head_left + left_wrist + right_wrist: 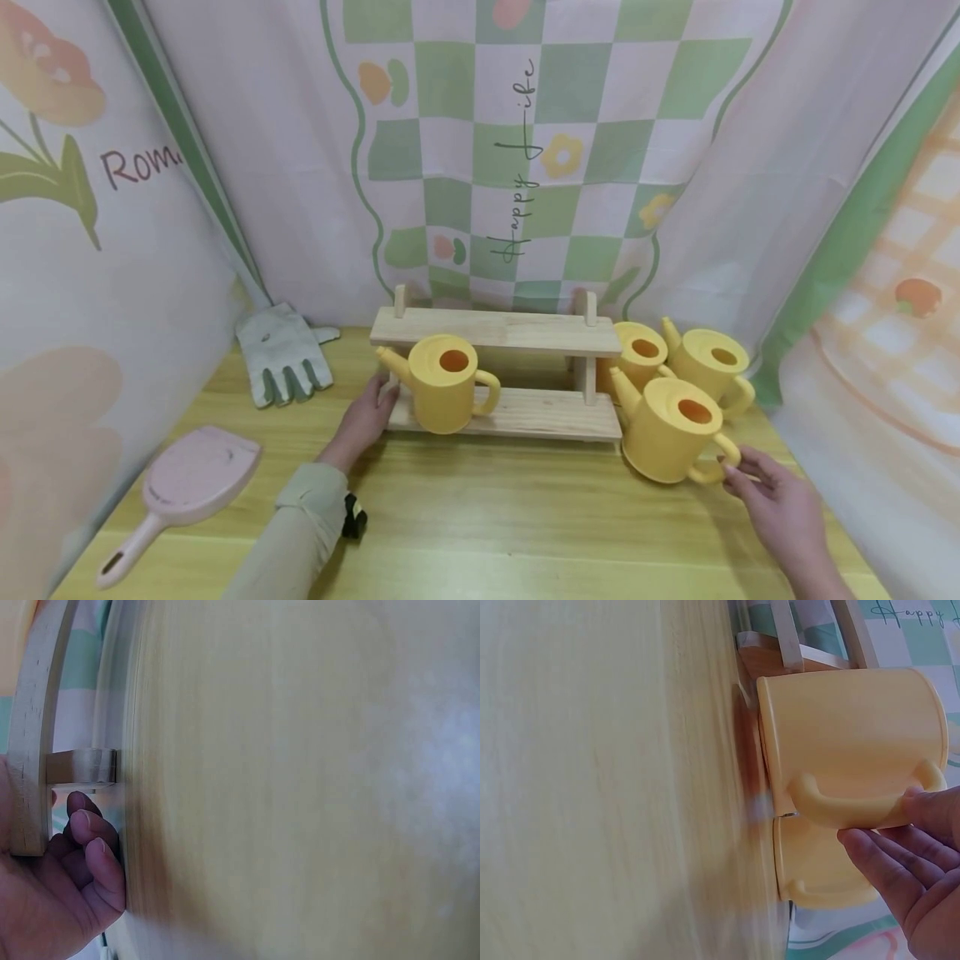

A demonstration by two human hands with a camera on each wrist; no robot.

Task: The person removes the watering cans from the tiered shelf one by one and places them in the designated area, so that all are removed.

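My right hand (783, 504) pinches the handle of a yellow watering can (660, 442) between thumb and fingers; the right wrist view shows the same grip on the handle (855, 811). This can stands upright by the right end of a two-tier wooden shelf (517, 329), spout to the left. At the shelf's left end, my left hand (367, 414) grips the lower board (31, 750), its fingers curled beneath the edge. Another yellow watering can (444, 404) sits on the lower board near that hand, with its handle to the right.
Two more yellow watering cans (708, 358) stand behind the held one, one partly hidden. On the left of the wooden table (480, 508) lie a grey-white glove (281, 346) and a pink dustpan-like scoop (197, 475). Printed curtains (300, 183) close off the back and sides.
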